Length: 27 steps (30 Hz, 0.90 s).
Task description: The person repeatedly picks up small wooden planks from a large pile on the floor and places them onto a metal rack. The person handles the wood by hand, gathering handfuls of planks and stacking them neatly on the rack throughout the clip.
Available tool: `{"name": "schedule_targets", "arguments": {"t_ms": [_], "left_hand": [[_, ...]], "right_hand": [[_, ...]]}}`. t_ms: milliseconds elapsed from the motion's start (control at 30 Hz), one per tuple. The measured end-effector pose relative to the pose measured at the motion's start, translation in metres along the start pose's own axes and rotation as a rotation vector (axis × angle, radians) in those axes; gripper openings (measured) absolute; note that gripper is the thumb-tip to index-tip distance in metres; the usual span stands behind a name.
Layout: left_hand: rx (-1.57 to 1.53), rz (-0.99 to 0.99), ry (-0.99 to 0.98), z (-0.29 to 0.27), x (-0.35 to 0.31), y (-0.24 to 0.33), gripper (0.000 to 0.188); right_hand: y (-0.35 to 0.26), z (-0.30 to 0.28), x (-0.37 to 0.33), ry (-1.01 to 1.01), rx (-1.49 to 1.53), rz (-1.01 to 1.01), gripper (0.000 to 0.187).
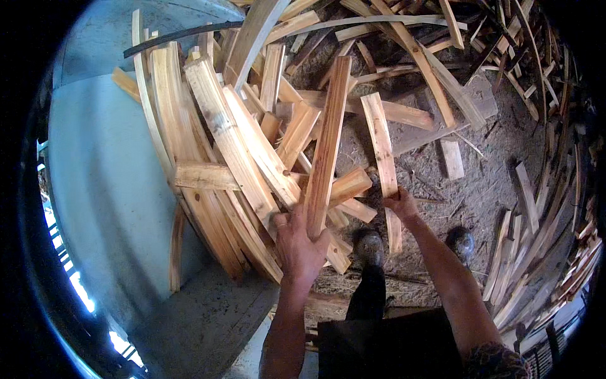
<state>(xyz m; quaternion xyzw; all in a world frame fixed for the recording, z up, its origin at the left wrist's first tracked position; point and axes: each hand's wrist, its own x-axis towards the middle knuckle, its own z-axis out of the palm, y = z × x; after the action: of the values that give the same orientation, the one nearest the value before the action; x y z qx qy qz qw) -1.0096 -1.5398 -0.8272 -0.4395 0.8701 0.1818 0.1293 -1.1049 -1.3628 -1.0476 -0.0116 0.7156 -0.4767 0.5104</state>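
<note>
My left hand (299, 249) is closed on the lower end of a long reddish-brown wooden plank (330, 132), which points up and away from me. Its fingers also lie against the pile's pale planks (235, 136), so exactly what the fingertips touch is hidden. To the right, my right hand (403, 206) grips a shorter pale wooden plank (380, 139) by its lower half. That plank stands apart from the pile, tilted slightly, with one end sticking out below the hand.
A light blue panel (101, 177) borders the pile on the left, above a grey board (208, 328). Dirt floor (435, 208) shows around my shoes (368, 247). Scattered wood strips (429, 82) lie ahead, and stacked slats (543, 246) line the right side.
</note>
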Motion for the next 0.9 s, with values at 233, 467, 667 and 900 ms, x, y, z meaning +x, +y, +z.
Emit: {"name": "schedule_targets", "arguments": {"t_ms": [233,467,667,900], "left_hand": [[-0.593,-0.108,-0.042,-0.016,-0.11,-0.025,0.048],[-0.549,-0.135,0.211,-0.008,-0.142,-0.032,0.053],[-0.514,-0.196,0.323,0.017,-0.121,-0.077,0.064],[-0.287,-0.164,0.44,0.014,-0.028,-0.047,0.097]], "right_hand": [[-0.052,-0.04,-0.116,-0.067,0.203,-0.208,0.022],[-0.166,0.024,-0.152,-0.384,0.141,-0.223,0.034],[-0.23,0.119,-0.079,-0.22,-0.168,-0.522,0.048],[-0.193,0.124,-0.084,-0.169,-0.101,-0.734,0.064]]}}
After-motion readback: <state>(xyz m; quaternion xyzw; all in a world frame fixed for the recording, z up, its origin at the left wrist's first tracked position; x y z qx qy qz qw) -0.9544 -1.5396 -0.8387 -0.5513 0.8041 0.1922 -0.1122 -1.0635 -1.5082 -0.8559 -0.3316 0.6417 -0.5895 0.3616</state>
